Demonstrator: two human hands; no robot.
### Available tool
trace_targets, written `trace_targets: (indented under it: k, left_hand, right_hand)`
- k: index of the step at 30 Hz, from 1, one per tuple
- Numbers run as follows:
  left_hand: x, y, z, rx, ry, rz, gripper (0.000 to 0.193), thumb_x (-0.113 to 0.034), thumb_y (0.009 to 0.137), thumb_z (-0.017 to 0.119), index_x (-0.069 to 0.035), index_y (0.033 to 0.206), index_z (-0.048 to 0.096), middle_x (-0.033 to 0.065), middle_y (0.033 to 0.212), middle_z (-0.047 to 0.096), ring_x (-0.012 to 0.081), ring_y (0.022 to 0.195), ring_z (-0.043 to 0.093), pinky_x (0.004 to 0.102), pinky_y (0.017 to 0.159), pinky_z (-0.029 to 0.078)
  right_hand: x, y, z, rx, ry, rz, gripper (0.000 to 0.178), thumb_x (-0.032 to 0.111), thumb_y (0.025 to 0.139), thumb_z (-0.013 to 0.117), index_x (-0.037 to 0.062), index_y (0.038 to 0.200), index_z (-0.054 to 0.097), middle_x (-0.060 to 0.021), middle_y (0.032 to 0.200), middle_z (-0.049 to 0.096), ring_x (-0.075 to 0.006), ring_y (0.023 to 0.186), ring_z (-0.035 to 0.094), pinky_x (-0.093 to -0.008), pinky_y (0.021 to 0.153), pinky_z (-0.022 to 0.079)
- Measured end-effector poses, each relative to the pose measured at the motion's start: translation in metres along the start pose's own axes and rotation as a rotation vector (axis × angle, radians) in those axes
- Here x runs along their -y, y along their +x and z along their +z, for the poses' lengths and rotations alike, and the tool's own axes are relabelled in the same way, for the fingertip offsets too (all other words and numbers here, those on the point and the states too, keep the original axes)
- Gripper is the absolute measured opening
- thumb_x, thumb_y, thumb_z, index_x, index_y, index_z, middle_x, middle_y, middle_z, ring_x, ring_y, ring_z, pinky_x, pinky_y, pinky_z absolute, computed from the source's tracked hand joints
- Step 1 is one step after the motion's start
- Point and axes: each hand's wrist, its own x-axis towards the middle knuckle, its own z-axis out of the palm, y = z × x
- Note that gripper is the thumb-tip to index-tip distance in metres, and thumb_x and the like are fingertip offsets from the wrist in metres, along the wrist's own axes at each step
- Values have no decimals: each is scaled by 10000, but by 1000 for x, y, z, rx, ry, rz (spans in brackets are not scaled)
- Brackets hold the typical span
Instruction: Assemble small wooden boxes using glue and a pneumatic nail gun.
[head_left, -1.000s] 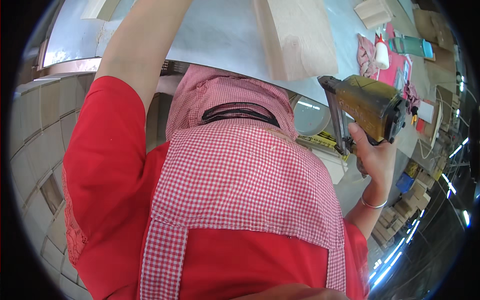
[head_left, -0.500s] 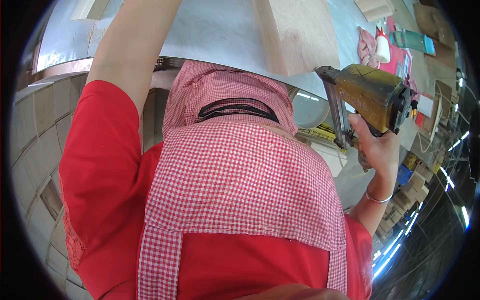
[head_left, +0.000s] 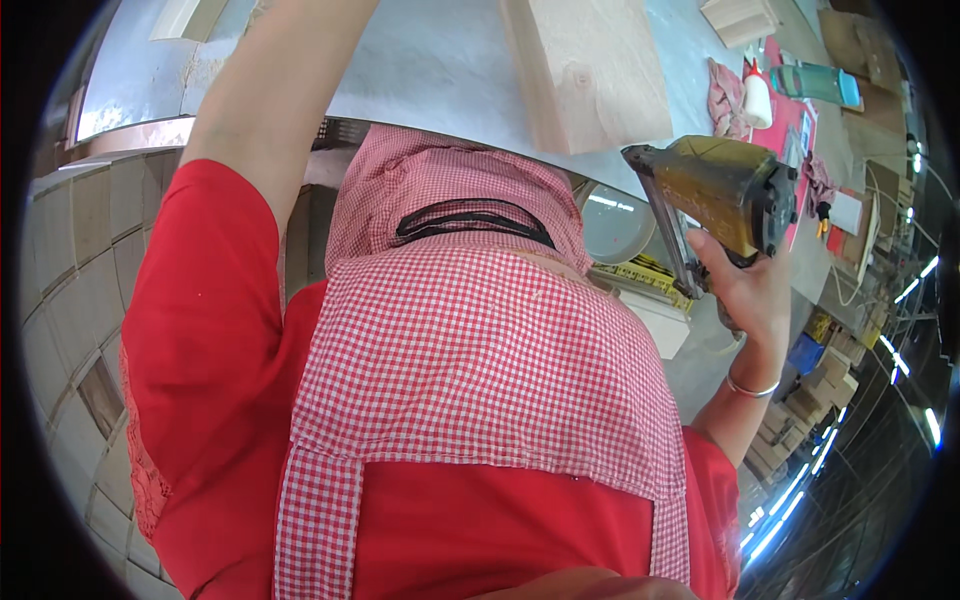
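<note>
My right hand (head_left: 752, 290) is wrapped round the handle of a worn yellow and black nail gun (head_left: 718, 190). The gun's nose points left, close to the near right corner of a pale wooden piece (head_left: 600, 85); whether the two touch I cannot tell. That wooden piece lies on the grey metal worktable (head_left: 420, 75) at its near edge, and its far part is cut off by the top of the view. My left forearm reaches up over the left part of the table, with the left hand out of view beyond the upper edge.
At the right of the table lie another wooden piece (head_left: 740, 20), a pink cloth (head_left: 728, 98), a white bottle (head_left: 757, 102) with a red tip and a teal bottle (head_left: 815, 84). Below the table edge is a round pale basin (head_left: 615, 228). Stacked wooden blocks (head_left: 75, 300) stand at the left.
The nail gun and my right hand have shifted slightly left and tipped a little. The wooden piece and the other table items appear slightly higher or shifted left in view.
</note>
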Motion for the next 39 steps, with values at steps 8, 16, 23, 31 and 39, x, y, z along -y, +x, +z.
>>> trace_targets:
  k: [8, 16, 23, 31, 39]
  left_hand:
    - [-58, -174, -71, -184, 150, -1, 384, -312, 834, 710, 9, 1029, 626, 218, 1056, 614, 365, 978, 607, 438, 858, 487]
    - [-131, -228, -101, 50, 361, 360, 382, -326, 757, 801, -71, 953, 596, 118, 1088, 591, 335, 1017, 569, 464, 878, 446]
    - [-140, -182, -24, -71, 226, 941, 547, -339, 687, 782, 23, 1071, 637, 313, 1288, 529, 434, 1244, 491, 506, 1042, 407]
    - [-187, -163, -53, 582, 354, 585, 553, -368, 617, 818, -2, 1001, 661, 291, 1225, 555, 394, 1174, 521, 478, 985, 424]
    - [-160, -169, -41, 379, 332, 673, 543, -375, 621, 821, -13, 995, 666, 289, 1220, 557, 390, 1157, 532, 474, 977, 425]
  right_hand:
    - [-17, 16, -30, -183, -144, 292, 287, 158, 844, 791, -38, 1018, 675, -42, 832, 697, -96, 723, 626, -263, 667, 500]
    - [-35, 11, -50, -259, -63, 321, 262, 244, 861, 785, 2, 892, 688, 29, 608, 569, -37, 467, 479, -232, 410, 362]
    - [-33, -3, -51, -200, -35, 383, 284, 280, 859, 790, 16, 859, 686, 33, 578, 554, -37, 429, 457, -227, 400, 352]
    - [-36, -7, -47, -167, -64, 440, 253, 258, 885, 761, 23, 891, 668, 43, 538, 509, -37, 417, 432, -225, 394, 330]
    - [-40, -6, -41, -162, -23, 480, 251, 247, 881, 765, 20, 936, 674, 42, 551, 518, -38, 422, 430, -228, 400, 325]
